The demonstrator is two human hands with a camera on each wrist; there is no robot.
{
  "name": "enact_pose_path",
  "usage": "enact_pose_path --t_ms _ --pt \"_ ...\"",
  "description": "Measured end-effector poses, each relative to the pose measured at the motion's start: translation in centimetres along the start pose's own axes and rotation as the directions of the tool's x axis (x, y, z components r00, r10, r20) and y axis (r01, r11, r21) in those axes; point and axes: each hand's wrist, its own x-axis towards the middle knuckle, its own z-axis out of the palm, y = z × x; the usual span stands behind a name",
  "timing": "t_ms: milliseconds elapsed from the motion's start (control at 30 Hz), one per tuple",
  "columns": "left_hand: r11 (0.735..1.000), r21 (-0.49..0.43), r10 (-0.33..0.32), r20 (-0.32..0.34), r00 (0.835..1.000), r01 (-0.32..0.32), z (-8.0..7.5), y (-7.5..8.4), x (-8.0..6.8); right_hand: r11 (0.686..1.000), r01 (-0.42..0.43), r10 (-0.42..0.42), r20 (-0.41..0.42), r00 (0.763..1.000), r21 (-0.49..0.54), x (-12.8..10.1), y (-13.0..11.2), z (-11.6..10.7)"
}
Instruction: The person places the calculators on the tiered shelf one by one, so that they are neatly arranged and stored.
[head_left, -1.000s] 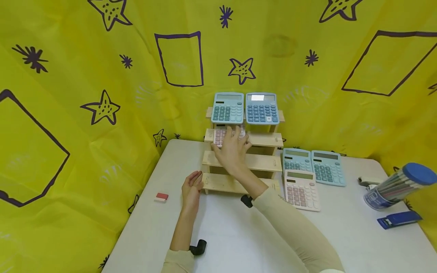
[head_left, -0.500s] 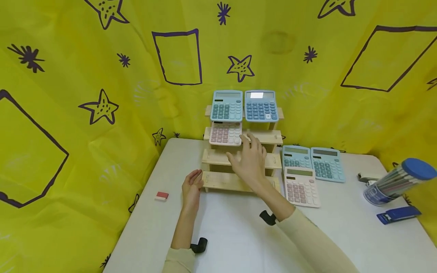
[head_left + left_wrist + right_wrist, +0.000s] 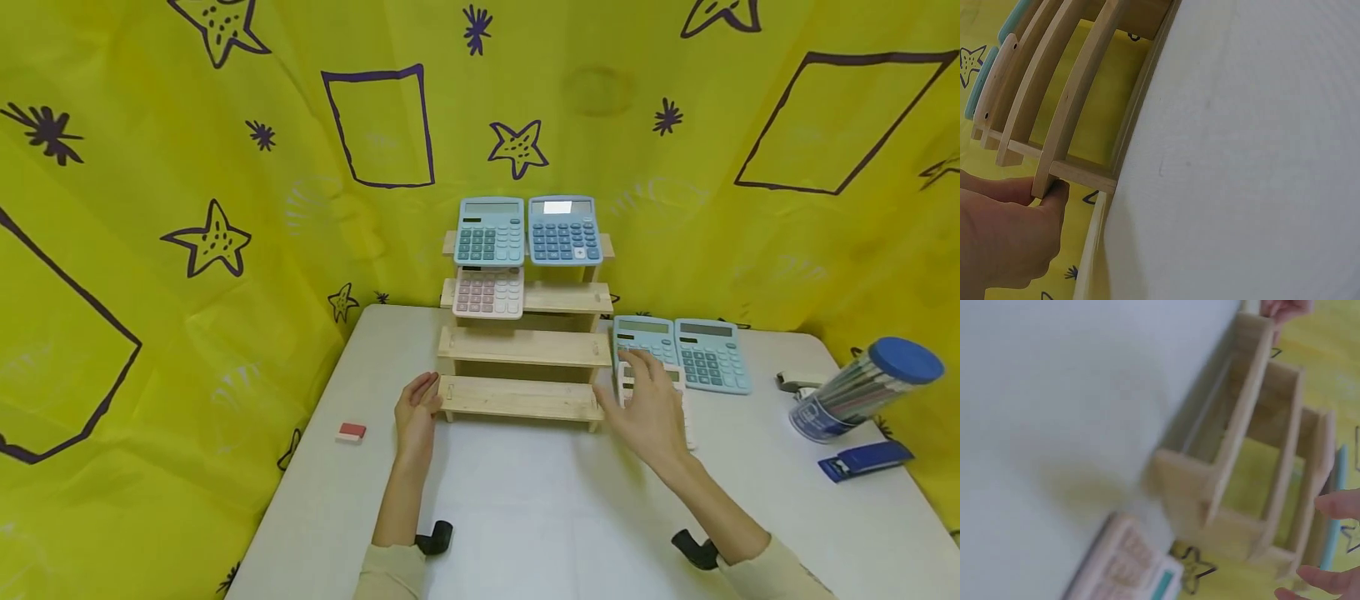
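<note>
A stepped wooden rack (image 3: 525,348) stands at the back of the white table (image 3: 525,517). Its top step carries two blue calculators (image 3: 491,232) (image 3: 564,230), and the second step a pink calculator (image 3: 488,292). My left hand (image 3: 418,408) holds the left end of the lowest step, thumb (image 3: 1054,195) and a finger pinching the slat's end (image 3: 1047,178). My right hand (image 3: 651,404) is spread open over a pink calculator (image 3: 686,421) lying on the table right of the rack; I cannot tell whether it touches. In the right wrist view that calculator (image 3: 1129,562) lies beside the rack (image 3: 1254,462).
Two more blue calculators (image 3: 647,337) (image 3: 710,354) lie behind the right hand. Further right are a stapler (image 3: 795,383), a tilted pen tube with a blue lid (image 3: 862,392) and a blue box (image 3: 862,460). A red eraser (image 3: 352,432) lies left. Yellow cloth (image 3: 187,167) surrounds the table.
The right hand has left the pink calculator on the second step and swung down and right to the pink calculator on the table. The left hand has stayed at the rack's end.
</note>
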Motion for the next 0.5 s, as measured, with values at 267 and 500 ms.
enact_pose_path --t_ms 267,500 --pt "1.000 -0.007 0.007 -0.003 1.000 -0.007 0.0 0.1 0.2 0.981 -0.151 0.169 0.147 0.975 -0.123 -1.6 4.6 -0.9" --pt "1.000 -0.014 -0.001 -0.011 1.000 0.001 0.0 0.0 0.1 0.946 -0.269 0.316 0.326 0.891 -0.180 -1.9 6.8 0.2"
